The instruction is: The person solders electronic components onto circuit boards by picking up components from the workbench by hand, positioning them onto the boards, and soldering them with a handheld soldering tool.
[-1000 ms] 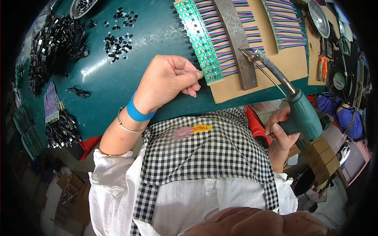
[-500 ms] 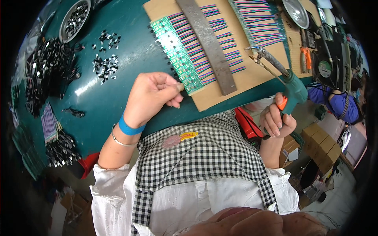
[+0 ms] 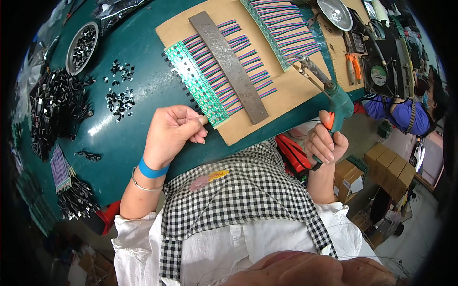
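Observation:
My left hand (image 3: 174,131) is closed in a pinch at the near left corner of a green circuit board panel (image 3: 195,81). Whatever lies between thumb and finger is too small to make out. Small black parts stick out along the panel's left edge, and multicoloured wires run from its right side. A rusty flat metal bar (image 3: 231,66) lies across those wires. In my right hand (image 3: 327,143) is a green soldering gun (image 3: 339,102) with an orange trigger, its tip raised over the brown board (image 3: 224,136), near a second wired panel (image 3: 267,35).
Loose small black parts (image 3: 120,100) lie on the green table left of the panel. Farther left are a metal bowl (image 3: 82,47) of parts and a heap of black cables (image 3: 55,109). Orange-handled pliers (image 3: 354,66) lie at the right. Another person (image 3: 410,114) is beyond.
The whole scene has shifted left and slightly down in the picture. My left hand keeps its pinch at the panel corner, and my right hand still grips the soldering gun.

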The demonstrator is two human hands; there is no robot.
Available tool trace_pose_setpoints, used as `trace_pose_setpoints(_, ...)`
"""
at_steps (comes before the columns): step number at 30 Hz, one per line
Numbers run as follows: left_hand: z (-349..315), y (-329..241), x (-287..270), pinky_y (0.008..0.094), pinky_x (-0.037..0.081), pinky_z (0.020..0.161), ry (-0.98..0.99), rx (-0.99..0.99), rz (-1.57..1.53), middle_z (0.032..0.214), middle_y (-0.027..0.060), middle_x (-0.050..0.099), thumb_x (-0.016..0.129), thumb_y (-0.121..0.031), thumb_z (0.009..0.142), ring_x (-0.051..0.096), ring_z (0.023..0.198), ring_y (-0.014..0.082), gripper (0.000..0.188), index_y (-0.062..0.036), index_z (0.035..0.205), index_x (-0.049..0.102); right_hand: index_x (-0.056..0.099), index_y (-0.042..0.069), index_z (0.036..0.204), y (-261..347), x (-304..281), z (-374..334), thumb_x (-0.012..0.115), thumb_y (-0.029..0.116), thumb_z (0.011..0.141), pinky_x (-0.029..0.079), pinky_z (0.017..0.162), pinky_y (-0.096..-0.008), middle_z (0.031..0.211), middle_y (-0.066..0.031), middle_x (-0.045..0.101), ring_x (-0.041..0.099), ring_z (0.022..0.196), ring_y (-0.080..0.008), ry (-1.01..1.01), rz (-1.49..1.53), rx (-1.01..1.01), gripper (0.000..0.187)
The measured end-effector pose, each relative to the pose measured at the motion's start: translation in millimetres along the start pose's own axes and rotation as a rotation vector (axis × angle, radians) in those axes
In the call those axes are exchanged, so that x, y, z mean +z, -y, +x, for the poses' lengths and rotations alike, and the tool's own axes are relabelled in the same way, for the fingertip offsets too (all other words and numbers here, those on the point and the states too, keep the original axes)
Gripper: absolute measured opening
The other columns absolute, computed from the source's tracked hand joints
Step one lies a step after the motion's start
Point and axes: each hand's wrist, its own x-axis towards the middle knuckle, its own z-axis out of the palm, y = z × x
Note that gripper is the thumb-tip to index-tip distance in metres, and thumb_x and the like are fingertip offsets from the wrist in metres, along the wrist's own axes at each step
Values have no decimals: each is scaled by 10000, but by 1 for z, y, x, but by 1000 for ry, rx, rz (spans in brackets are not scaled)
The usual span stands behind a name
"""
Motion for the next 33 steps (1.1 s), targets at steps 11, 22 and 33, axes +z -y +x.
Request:
trace_pose_setpoints(11,-1,-2,3,218,520,559,-27,-9,23,705,92,678,648,-54,884,639,575,121,111,42,827,649,393,-58,1286,47,21,11,570,72,876,440,426,-255,655,-66,483,520,482,-148,-133,-642,-441,465)
trace_pose_setpoints(22,-2,-1,6,235,519,559,-53,20,47,691,100,670,621,-24,883,628,563,131,118,45,791,643,547,-62,1149,116,30,86,662,-39,785,460,492,-258,896,-78,613,556,565,-115,-466,-1537,-745,382)
trace_pose_setpoints(33,-2,-3,6,226,518,549,-48,11,41,689,102,670,638,-43,886,629,558,128,131,45,789,643,600,-23,1076,113,31,134,681,39,773,457,469,-262,685,-41,597,564,502,-110,-294,-1705,-575,319)
